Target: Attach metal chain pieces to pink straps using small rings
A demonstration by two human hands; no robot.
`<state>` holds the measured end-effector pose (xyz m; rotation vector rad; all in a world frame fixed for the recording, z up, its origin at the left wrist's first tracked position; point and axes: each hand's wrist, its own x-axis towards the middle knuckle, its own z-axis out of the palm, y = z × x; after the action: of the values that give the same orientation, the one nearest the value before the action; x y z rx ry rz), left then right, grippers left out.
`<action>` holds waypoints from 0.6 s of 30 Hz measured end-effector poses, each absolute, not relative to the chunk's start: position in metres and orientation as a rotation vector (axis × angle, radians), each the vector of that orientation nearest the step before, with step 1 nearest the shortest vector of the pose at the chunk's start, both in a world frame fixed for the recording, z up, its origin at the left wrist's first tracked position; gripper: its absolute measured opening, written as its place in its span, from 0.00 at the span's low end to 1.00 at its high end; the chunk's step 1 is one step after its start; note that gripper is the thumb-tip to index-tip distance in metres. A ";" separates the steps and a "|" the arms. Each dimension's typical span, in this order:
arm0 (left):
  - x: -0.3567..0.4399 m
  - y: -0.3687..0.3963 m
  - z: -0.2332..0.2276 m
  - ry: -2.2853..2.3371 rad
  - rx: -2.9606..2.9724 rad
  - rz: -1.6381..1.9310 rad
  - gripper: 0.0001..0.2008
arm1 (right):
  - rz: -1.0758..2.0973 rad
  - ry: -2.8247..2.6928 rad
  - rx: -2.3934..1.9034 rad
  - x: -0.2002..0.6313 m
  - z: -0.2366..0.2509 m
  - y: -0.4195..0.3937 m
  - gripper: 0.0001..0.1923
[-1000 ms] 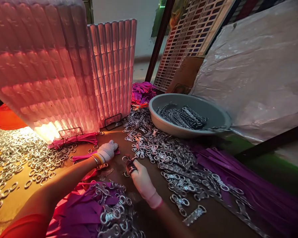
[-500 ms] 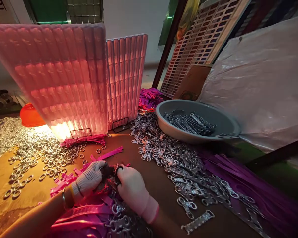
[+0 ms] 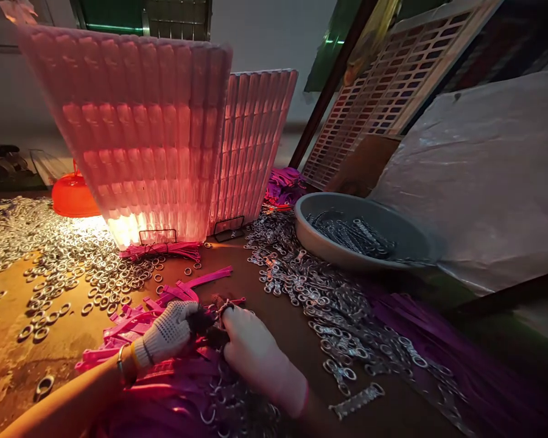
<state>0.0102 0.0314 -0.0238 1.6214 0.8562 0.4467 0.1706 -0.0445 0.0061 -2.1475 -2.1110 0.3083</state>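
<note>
My left hand point(image 3: 171, 331), in a white dotted work glove with dark fingertips, is closed at the lower middle of the head view. Its fingertips meet those of my right hand point(image 3: 258, 353), which wears a plain pale glove and is also closed. Between them a magenta strap point(image 3: 238, 301) pokes out behind my right fingers, and a small metal ring point(image 3: 225, 308) seems to sit at the pinch. What my left fingers grip is hidden in the dark. Under both wrists lies a heap of magenta straps point(image 3: 164, 389), with metal clasps point(image 3: 223, 401) beside it.
Loose metal rings point(image 3: 105, 267) spread over the left of the table. Two pink-lit ribbed panels point(image 3: 137, 134) stand in wire holders, with an orange lamp point(image 3: 75, 196) behind. To the right are piled metal links point(image 3: 319, 304), a grey basin point(image 3: 310, 234) of metal chains, and purple straps point(image 3: 420, 334).
The view has shifted, so the panels and lamp appear farther right. Both hands stay closed together with small finger movements, and my right hand sits slightly farther right in the picture.
</note>
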 end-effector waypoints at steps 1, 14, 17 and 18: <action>0.010 0.031 -0.024 0.845 1.689 0.457 0.08 | 0.361 -2.128 -2.174 0.171 0.009 -0.043 0.16; 0.008 0.034 -0.012 0.769 2.172 0.401 0.08 | 0.156 -2.374 -2.073 0.166 0.007 -0.039 0.10; -0.004 0.043 0.003 0.670 2.248 0.340 0.09 | 0.110 -2.397 -2.005 0.167 0.012 -0.045 0.09; -0.012 0.047 0.009 0.651 2.278 0.317 0.09 | 0.102 -2.394 -1.977 0.169 0.012 -0.049 0.09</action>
<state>-0.0125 0.0471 0.0095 2.2781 0.6511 0.3169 0.1686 -0.0492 0.0120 -1.9774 -2.3942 0.1015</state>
